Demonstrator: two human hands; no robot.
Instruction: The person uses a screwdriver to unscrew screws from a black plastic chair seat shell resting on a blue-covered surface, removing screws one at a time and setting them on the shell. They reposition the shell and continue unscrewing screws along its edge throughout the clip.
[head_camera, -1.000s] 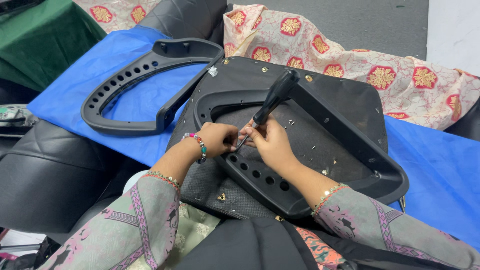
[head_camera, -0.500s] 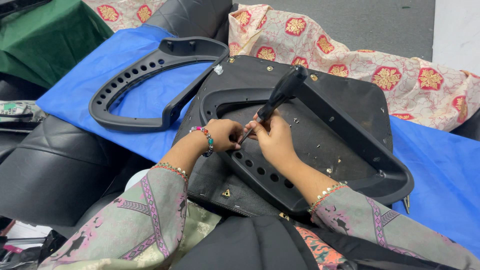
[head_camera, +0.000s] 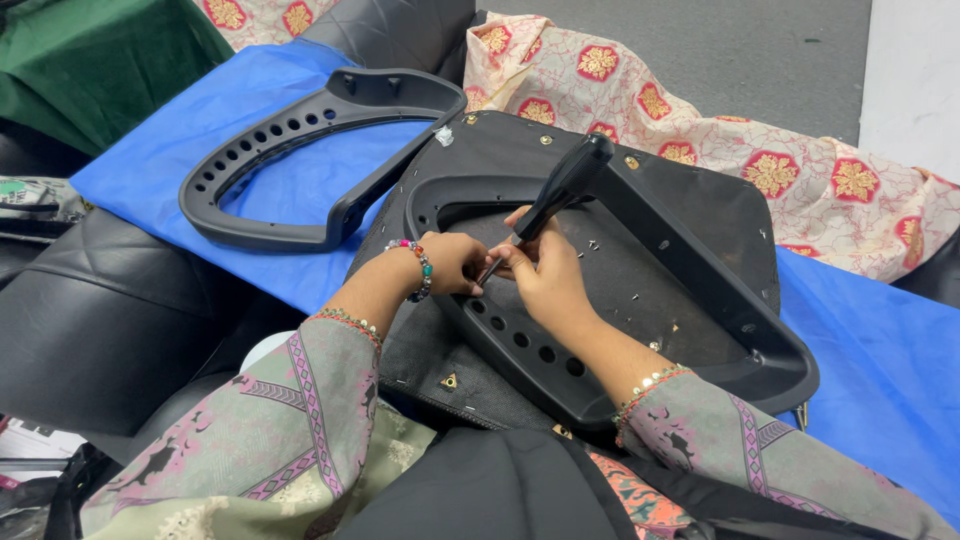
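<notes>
A black chair seat (head_camera: 690, 210) lies upside down on a blue sheet, with a black plastic armrest frame (head_camera: 640, 210) laid on it. My right hand (head_camera: 545, 280) grips the shaft of a black-handled screwdriver (head_camera: 560, 190), its tip down at the frame's near rail. My left hand (head_camera: 450, 262), with a beaded bracelet at the wrist, pinches at the same spot next to the tip. Small screws (head_camera: 592, 243) lie scattered on the seat's underside.
A second black armrest frame (head_camera: 300, 150) rests on the blue sheet (head_camera: 150, 160) to the left. Patterned cream and red fabric (head_camera: 800, 170) lies behind the seat, green cloth (head_camera: 90, 60) at far left, and black padded cushions (head_camera: 90, 320) at near left.
Both hands stay at the same spot on the frame's rail. The screwdriver handle has tilted slightly; the view has shifted a little.
</notes>
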